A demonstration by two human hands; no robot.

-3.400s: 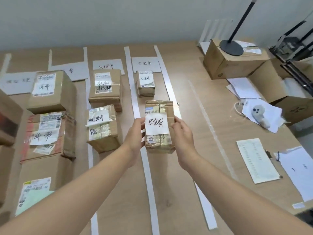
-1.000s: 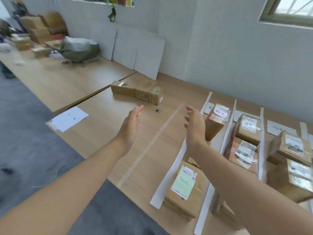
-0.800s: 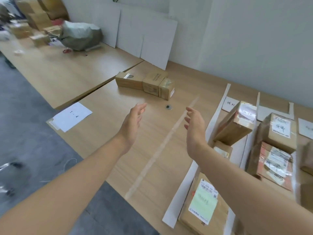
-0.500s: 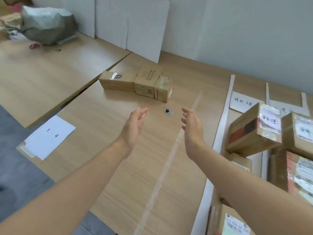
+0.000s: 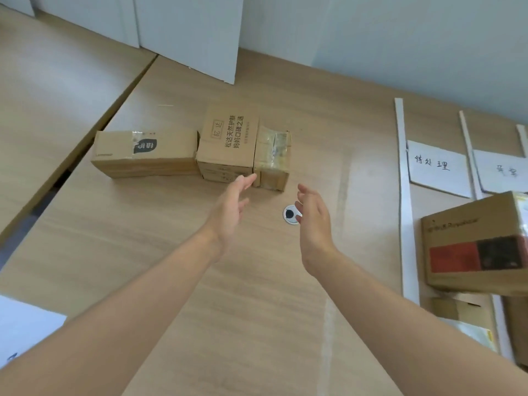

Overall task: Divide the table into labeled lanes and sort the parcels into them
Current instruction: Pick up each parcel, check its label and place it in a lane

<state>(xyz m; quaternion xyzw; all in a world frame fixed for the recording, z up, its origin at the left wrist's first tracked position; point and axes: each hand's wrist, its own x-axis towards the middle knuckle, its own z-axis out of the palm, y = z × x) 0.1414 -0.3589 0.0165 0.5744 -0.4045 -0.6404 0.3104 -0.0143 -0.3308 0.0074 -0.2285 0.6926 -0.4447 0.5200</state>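
Observation:
Three cardboard parcels stand in a row on the wooden table point(image 5: 171, 267): a long box point(image 5: 145, 154) at the left, a box with printed Chinese text point(image 5: 228, 144) in the middle, and a small tape-wrapped parcel point(image 5: 273, 158) at the right. My left hand point(image 5: 231, 212) and my right hand point(image 5: 313, 221) reach out side by side just short of the small parcel, palms facing each other, fingers straight, holding nothing. White paper strips point(image 5: 403, 195) mark lanes at the right, with handwritten labels point(image 5: 434, 167).
A round cable grommet point(image 5: 291, 214) sits in the table beside my right hand. Sorted boxes, one with a red and black side point(image 5: 474, 247), stand in the right lanes. White boards point(image 5: 185, 32) lean on the wall. A paper sheet point(image 5: 23, 330) lies at the lower left.
I let go of the labeled parcel in its lane and turned left. Both empty hands have moved toward the three unsorted parcels, which now lie much closer.

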